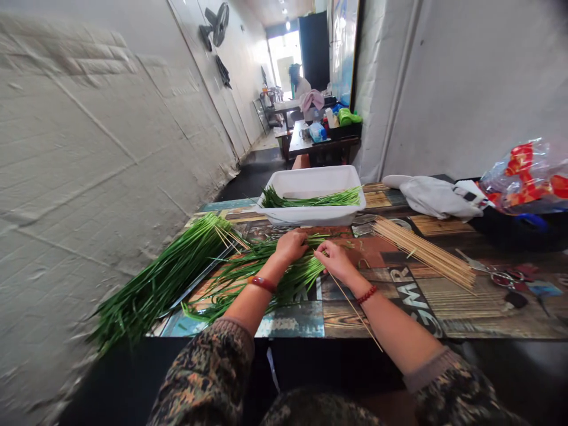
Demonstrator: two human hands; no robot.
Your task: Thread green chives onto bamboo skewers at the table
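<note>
My left hand has its fingers closed at the stems of the loose garlic chives spread over the table. Just to its right, my right hand pinches a thin bamboo skewer, which slants down past the table's front edge. Both hands' fingertips are close together, and the skewer's far tip is hidden by the fingers. A thick bundle of chives lies at the left with several skewers on its pale ends. Many bare skewers lie in a pile to the right.
Behind my hands stands a white plastic tub with more chives in it. Scissors lie at the right, near a white cloth and a dark container with plastic bags. Another person is far back in the room.
</note>
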